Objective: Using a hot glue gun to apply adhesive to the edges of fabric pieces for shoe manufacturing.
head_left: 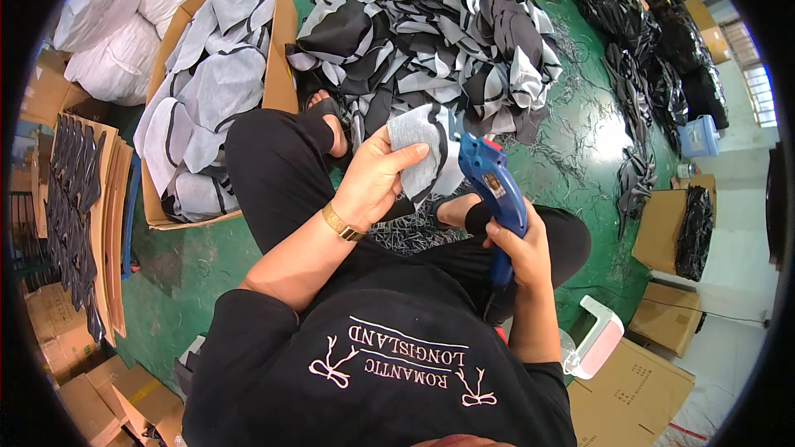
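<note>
My left hand pinches a grey fabric piece with black trim, its thumb lying on top. In my right hand is a blue electric fabric cutter, gripped round its handle. The cutter's head meets the right side of the fabric, by the black trim; I cannot tell whether the blade is in the cloth. Beyond my hands a large heap of grey and black fabric pieces lies on the green floor.
At left stands an open cardboard box filled with grey fabric pieces. White sacks are behind it. Thin trimmings litter the floor. Black plastic bags line the right side, near a pink-and-white appliance and cartons.
</note>
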{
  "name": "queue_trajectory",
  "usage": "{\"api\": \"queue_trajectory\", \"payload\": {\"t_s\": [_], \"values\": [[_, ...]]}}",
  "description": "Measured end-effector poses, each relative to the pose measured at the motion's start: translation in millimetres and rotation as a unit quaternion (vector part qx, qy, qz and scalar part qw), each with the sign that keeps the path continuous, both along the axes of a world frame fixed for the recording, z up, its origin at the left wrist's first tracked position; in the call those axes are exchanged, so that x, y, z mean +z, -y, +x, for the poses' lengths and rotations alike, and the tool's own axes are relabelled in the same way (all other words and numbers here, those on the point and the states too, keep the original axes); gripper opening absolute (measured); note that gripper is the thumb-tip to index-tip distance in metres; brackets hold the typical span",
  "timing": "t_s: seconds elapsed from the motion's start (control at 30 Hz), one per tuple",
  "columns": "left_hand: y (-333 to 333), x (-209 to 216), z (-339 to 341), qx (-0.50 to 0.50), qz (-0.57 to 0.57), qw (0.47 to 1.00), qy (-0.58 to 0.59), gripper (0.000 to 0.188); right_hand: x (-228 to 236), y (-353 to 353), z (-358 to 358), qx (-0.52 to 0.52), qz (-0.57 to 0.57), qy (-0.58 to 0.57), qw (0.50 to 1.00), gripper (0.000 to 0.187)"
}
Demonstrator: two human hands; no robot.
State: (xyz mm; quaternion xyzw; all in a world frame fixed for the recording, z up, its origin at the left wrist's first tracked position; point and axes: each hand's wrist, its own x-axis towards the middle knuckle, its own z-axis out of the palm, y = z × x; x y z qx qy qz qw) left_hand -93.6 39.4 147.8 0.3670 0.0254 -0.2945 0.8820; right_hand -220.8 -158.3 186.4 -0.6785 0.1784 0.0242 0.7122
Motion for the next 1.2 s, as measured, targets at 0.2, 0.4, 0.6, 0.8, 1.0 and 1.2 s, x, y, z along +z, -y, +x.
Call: {"api": "queue_trajectory", "payload": {"t_s": [0.2,0.4,0.6,0.8,1.0,1.2], "values": [[5,3,0,0.050,-0.002,0.998,0.033,0.033,-3,7,-25,0.047,0.019,-0.060,0.997,0.039],[6,2,-4,0.064,0.023,0.995,0.078,0.033,-5,5,-30,0.038,0.034,-0.079,0.996,0.038],[2,6,-7,0.028,0.020,0.995,0.094,0.032,-6,6,-30,0.043,0.039,-0.082,0.995,0.040],[1,4,-12,0.010,0.026,0.995,0.098,0.028,-8,8,-30,0.045,0.057,-0.077,0.994,0.042],[-4,7,-14,-0.018,0.070,0.990,0.124,0.027,-6,3,-23,0.023,0.083,-0.057,0.995,0.038],[-5,4,-15,-0.055,0.086,0.985,0.140,0.028,-4,8,-6,0.039,0.125,-0.017,0.991,0.039]]}}
